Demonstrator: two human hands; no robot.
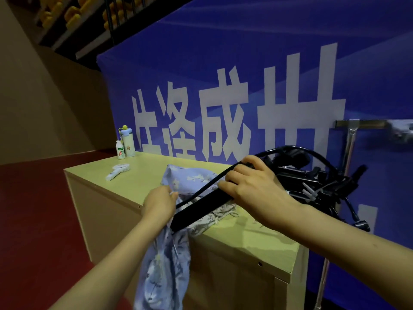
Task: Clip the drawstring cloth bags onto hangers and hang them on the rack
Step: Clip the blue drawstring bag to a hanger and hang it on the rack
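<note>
A black hanger (201, 206) is held slanted over the front of the wooden cabinet (245, 240). My right hand (250, 184) grips its upper bar near the hook. My left hand (159, 201) pinches the top edge of a pale blue floral drawstring bag (165, 271) against the hanger's lower left end; the bag hangs down over the cabinet's front. More floral bags (190, 179) lie bunched on the cabinet top behind the hanger. A pile of black clip hangers (317, 180) lies at the right end. The metal rack (350, 144) stands to the right.
At the cabinet's far left corner stand a small white drink bottle (120, 149) and a pale water bottle (128, 142). A white handheld fan (117, 171) lies nearby. A blue banner with large white characters (223, 86) rises right behind the cabinet. Red floor lies to the left.
</note>
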